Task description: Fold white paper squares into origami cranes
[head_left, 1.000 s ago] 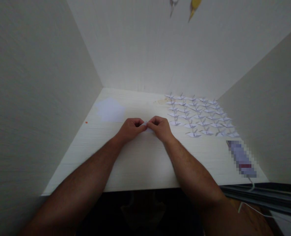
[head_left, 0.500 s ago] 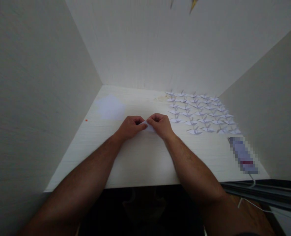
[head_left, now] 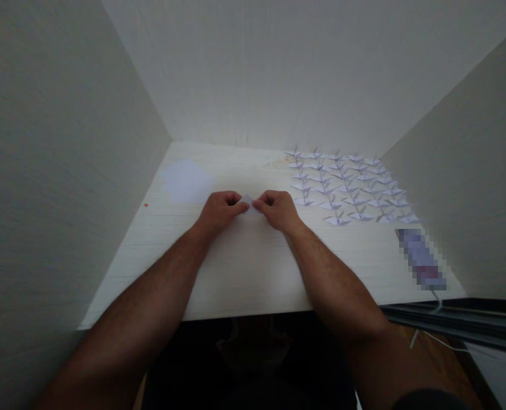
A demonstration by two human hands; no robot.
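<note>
My left hand and my right hand meet at the middle of the pale wooden table. Between their fingertips is a small folded piece of white paper, pinched from both sides just above the tabletop. Both hands have their fingers curled closed on it. Most of the paper is hidden by the fingers.
Several small white paper cranes stand in rows at the back right of the table. A flat pale sheet of paper lies at the back left. A blurred oblong object with a white cable lies near the right front edge. Walls close in on three sides.
Both hands stay pinched on the paper, with only small shifts of the fingers. The view has tilted down a little, so the hanging shapes at the top are out of sight.
</note>
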